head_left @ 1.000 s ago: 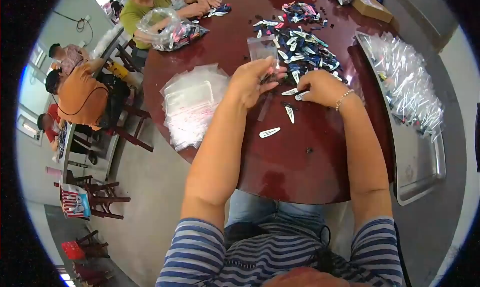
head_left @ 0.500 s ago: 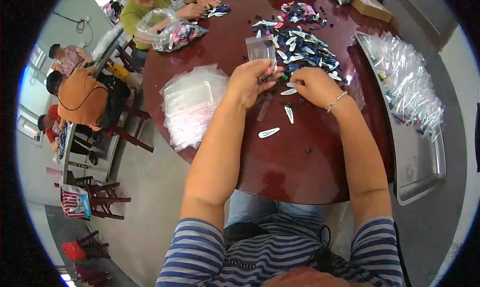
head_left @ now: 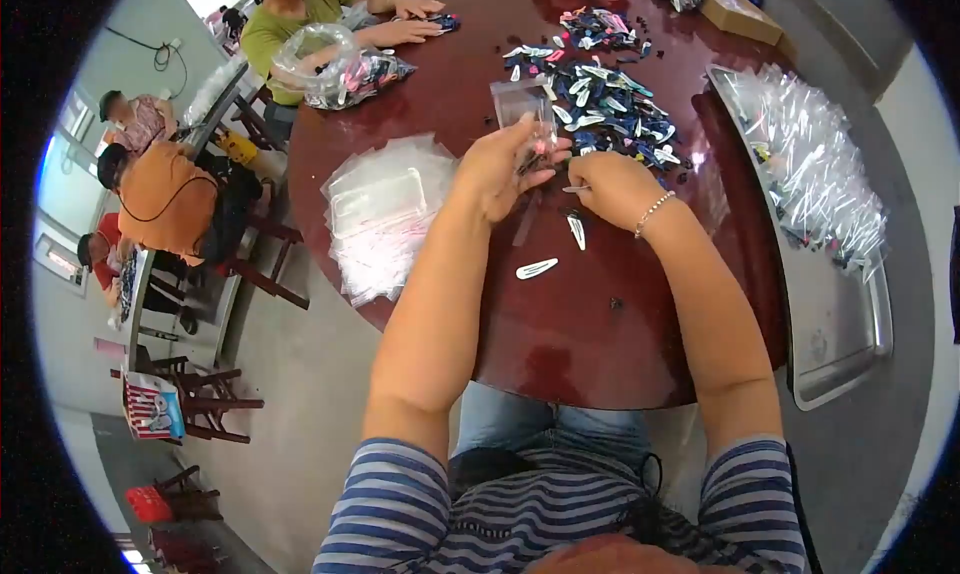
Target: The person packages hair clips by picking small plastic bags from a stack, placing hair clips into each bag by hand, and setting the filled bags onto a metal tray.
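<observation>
My left hand is closed on a clear plastic bag, with small dark and pink pieces showing by the fingers. Just to its right, my right hand pinches a white hair clip at the near edge of a pile of hair clips. The pile holds white, dark blue and green ones. Two loose white clips lie nearer me, one pointing down and one lying flat. A stack of clear bags sits left of my left forearm.
A metal tray with filled clear bags stands at the right. Across the round table, a person in green has both hands by a small clip pile, near a large plastic bag. A cardboard box is at the back right.
My right hand has moved left and toward me, taking up a white clip from beside the pile. My left hand stays nearly in place. The other person's hands have spread over their clips.
</observation>
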The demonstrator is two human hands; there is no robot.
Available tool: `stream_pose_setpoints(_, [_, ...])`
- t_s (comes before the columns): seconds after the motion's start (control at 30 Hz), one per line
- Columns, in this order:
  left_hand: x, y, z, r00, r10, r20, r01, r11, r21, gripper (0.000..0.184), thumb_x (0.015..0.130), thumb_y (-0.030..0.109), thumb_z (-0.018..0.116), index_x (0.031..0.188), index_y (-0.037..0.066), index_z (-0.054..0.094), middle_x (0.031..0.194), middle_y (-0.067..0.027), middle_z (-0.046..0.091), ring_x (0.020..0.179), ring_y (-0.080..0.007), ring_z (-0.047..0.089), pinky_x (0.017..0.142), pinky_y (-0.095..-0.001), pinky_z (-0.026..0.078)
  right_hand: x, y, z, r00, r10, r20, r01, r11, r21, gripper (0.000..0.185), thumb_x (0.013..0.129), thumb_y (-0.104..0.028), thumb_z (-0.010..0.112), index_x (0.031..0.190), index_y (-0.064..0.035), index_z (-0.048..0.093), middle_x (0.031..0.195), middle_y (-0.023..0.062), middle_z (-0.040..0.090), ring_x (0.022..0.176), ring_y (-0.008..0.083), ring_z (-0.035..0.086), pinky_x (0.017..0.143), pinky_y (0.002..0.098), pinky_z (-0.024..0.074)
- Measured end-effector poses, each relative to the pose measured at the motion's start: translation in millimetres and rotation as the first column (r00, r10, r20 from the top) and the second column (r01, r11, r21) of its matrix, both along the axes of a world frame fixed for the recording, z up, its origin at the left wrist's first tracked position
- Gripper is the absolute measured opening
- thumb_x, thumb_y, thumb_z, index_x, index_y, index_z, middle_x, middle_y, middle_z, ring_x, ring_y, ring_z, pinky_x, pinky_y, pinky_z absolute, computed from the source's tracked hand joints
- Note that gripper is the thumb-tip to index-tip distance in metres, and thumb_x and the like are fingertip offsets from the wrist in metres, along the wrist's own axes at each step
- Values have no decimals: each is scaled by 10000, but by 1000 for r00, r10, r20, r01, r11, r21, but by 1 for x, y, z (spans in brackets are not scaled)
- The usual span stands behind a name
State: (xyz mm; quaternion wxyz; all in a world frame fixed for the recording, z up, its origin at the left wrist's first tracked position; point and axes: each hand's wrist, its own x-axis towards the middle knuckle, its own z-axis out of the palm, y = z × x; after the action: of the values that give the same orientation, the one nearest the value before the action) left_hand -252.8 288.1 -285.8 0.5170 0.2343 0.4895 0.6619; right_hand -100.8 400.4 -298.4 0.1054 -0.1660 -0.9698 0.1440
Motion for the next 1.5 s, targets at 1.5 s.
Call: stream_pose_setpoints(1.5, [14,-4,2,938,-342,-58,345,936,73,481,917,448,551,1220,75,554,1145,-148,630,1083,-293,604,840,-386,494,8,10,46,860,-208,-465,-91,836,-542,150,867,-152,675,868,-2,671,771,-19,640,705,46,566,636,205,458])
